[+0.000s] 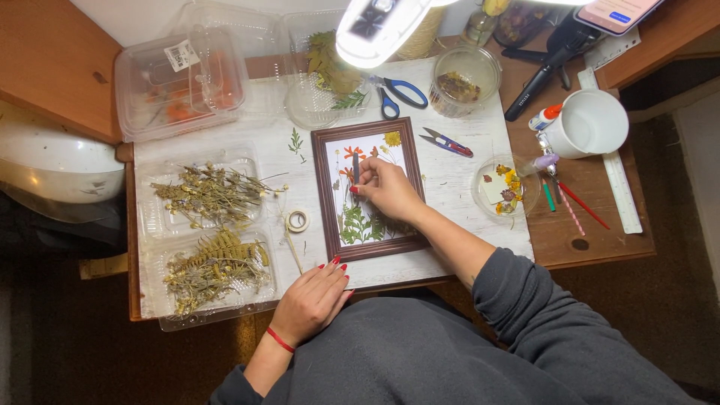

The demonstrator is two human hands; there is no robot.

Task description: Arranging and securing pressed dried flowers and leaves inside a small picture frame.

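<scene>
1. Up at the far edge of the table, our lamp head [373, 28] is glaring so hard that we can't make out much behind it, and the jars and pots back there are cut off by the top of the shot.
2. Our right hand [388, 189] is pinching a small dark tool [355, 166], tweezers maybe, too thin and shadowed for us to say for sure. Only its upper bit shows above the fingertips; the rest is buried in the grip.
3. That tool stands near-to-far, tip pointing away from us toward the orange pressed flower [352, 152] at the far left of the glass.
4. It all sits over the brown picture frame [327, 196], which lies mid-table with its long axis running near to far, slightly tilted. Our hand and wrist hide the right middle of the frame, so we can't tell what's pressed under there. Green ferny leaves [360, 225] show at the near end, a yellow bloom [392, 139] at the far right corner.
5. Our left hand [313, 300] is loose and flat, holding nothing, fingertips resting at the table's near edge just by the frame's near left corner.
6. Left of that are clear trays of dried stems [214, 193], contents a tangle we can't sort out. A tape roll [298, 220] sits between trays and frame.
</scene>
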